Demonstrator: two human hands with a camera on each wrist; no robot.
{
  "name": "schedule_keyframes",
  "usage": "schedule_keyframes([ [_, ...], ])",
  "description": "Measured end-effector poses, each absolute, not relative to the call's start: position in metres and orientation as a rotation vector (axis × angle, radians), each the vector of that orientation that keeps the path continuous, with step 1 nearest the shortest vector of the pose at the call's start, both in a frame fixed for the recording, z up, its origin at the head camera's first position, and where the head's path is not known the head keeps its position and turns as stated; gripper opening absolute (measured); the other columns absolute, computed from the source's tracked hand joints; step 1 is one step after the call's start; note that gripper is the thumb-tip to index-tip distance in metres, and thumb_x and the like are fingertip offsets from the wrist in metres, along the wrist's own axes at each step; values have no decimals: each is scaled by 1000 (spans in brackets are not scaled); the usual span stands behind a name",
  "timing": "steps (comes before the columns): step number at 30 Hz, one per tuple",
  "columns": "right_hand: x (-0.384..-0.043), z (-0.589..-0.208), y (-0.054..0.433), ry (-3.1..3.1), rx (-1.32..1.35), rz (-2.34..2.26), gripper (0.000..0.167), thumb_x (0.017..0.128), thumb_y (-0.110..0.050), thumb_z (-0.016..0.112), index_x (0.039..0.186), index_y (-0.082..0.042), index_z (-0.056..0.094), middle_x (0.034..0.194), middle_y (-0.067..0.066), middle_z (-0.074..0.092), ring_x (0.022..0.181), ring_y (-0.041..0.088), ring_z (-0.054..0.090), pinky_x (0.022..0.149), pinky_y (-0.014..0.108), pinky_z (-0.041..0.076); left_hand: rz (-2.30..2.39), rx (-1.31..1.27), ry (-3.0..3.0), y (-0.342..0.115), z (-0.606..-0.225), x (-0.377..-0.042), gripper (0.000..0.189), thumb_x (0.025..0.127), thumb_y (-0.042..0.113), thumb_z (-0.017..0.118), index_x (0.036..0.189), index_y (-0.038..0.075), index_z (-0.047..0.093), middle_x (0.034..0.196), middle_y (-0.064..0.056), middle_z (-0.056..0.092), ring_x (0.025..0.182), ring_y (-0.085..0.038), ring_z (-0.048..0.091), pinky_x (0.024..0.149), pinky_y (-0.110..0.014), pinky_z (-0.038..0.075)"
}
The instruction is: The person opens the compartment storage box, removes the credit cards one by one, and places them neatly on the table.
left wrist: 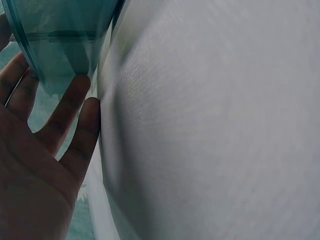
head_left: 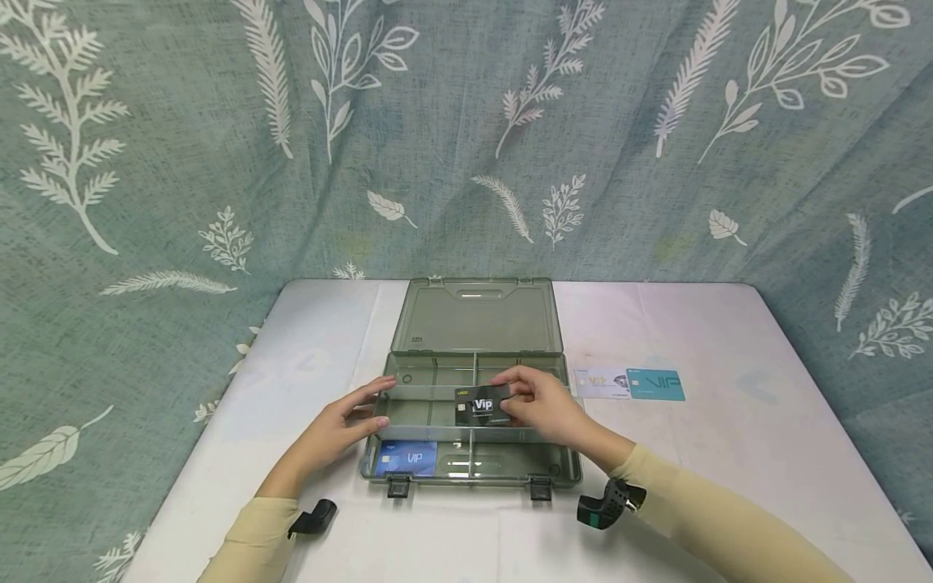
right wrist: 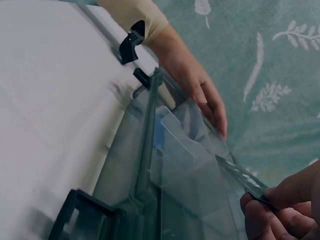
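A smoky clear plastic box (head_left: 510,479) with dividers lies on the table, its lid (head_left: 477,316) folded back. My right hand (head_left: 543,405) pinches a black Vip card (head_left: 474,405) by its right end, above the middle row of compartments. In the right wrist view the card (right wrist: 242,175) appears edge-on between thumb and fingers. My left hand (head_left: 342,425) rests against the box's left side with fingers extended; the left wrist view shows the hand (left wrist: 45,145) beside the wall. A blue VIP card (head_left: 406,458) lies in the front left compartment.
Right of the box, a white VIP card (head_left: 601,384) and a teal VIP card (head_left: 656,385) lie side by side on the white-covered table (head_left: 729,470). Two dark latches (head_left: 397,486) stick out at the box's front. A leaf-patterned curtain (head_left: 437,146) hangs behind.
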State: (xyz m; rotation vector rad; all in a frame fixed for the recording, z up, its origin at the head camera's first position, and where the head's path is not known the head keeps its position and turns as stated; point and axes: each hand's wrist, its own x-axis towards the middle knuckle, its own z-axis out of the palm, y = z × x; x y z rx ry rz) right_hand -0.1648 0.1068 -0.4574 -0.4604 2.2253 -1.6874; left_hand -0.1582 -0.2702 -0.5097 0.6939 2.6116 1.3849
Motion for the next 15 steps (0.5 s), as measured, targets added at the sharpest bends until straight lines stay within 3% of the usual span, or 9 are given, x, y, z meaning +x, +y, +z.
schedule_keyframes([
  [15, -163, -456, 140, 2287, -422, -1682, 34, 96, -4, 67, 130, -5, 65, 98, 12, 65, 80, 26, 66, 73, 38, 64, 1363, 680, 2624, -270, -511, -159, 59, 99, 22, 69, 153, 12, 47, 163, -7, 35, 140, -32, 47, 108, -55, 46],
])
